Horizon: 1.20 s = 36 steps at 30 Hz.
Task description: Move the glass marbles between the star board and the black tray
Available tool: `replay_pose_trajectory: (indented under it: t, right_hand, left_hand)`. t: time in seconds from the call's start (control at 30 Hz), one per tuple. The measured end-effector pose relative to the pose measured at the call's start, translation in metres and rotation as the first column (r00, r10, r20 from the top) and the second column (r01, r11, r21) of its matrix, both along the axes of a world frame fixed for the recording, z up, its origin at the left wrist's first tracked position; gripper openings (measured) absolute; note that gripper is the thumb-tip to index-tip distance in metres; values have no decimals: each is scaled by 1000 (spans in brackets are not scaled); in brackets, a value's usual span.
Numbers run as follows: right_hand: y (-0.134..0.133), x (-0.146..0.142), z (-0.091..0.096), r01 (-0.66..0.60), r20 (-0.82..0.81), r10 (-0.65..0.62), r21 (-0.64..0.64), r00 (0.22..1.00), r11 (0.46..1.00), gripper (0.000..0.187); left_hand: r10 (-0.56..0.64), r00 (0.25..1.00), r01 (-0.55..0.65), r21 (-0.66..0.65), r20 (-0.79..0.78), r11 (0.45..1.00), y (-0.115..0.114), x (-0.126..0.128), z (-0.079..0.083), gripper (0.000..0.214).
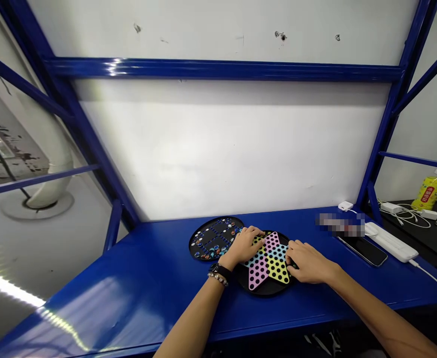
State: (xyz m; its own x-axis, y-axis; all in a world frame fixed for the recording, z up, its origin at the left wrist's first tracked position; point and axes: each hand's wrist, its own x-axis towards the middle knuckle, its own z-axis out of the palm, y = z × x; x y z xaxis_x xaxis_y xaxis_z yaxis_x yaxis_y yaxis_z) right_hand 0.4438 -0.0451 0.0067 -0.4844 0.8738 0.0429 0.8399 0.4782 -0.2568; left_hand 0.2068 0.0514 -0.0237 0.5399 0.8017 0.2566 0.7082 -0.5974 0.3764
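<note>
Blue steel framing is running along a white wall behind the blue tabletop (129, 278) where I am working. Near its front edge the star board (269, 261) is lying flat, a round black disc with a pastel star of holes.

I am reaching both forearms forward to it. My left hand (245, 244), with a watch (220, 271) on the wrist, is resting palm down on the board's far left points, fingers curled. My right hand (308, 261) is lying palm down against the board's right rim, fingers loosely bent. I cannot tell whether either hand is pinching anything.

Just left of the board a black tray of marbles (213, 238) is sitting. Right of the board, a phone (364, 248) and a power strip (388, 242) are lying.
</note>
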Motion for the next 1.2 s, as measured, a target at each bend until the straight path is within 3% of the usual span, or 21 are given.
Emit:
replay_pose_trajectory:
  t: [0.13,0.23,0.3,0.37,0.43,0.5,0.57,0.7,0.83,0.9,1.0,1.2]
  right_hand:
    - [3,0,2,-31,23,31,-9,999,999,6]
    - [12,4,-1,-71,-46,68,-51,997,996,3]
    - [21,10,-2,-90,-186,69,-112,980,990,3]
    - [31,19,-2,-114,-412,31,-178,911,977,6]
    - [42,28,2,-157,-658,-58,-263,751,952,10]
    - [51,35,8,-214,-842,-191,-336,505,917,15]
    - [61,40,15,-283,-928,-285,-348,241,894,17]
    - [83,40,22,-337,-911,-381,-313,-157,888,9]
    - [104,29,13,-361,-778,-510,-386,-367,849,4]
    - [111,22,3,-389,-701,-587,-448,-406,805,8]
    - [115,14,-13,-399,-622,-685,-558,-379,728,12]
    - [112,10,-33,-346,-617,-721,-633,-314,692,17]
  left_hand:
    - [0,1000,0,7,16,1000,0,0,0,38]
    - [3,1000,-3,-8,29,1000,0,-1,0,38]
    - [4,999,-3,-23,39,1000,0,-1,1,38]
    - [4,998,-2,-30,60,1000,0,-1,5,37]
    - [1,996,2,-23,92,1000,-4,2,11,36]
    - [-11,992,12,-6,127,1000,-12,10,21,35]
    - [-55,989,55,5,138,998,-24,21,32,32]
    - [-241,970,242,-21,30,970,-52,52,45,22]
    - [-299,928,305,-6,-223,952,-68,74,45,23]
    - [-274,909,292,13,-313,956,-71,79,44,26]
    - [-229,886,266,39,-404,963,-73,87,44,22]
    - [-99,852,186,119,-513,975,-79,106,42,9]
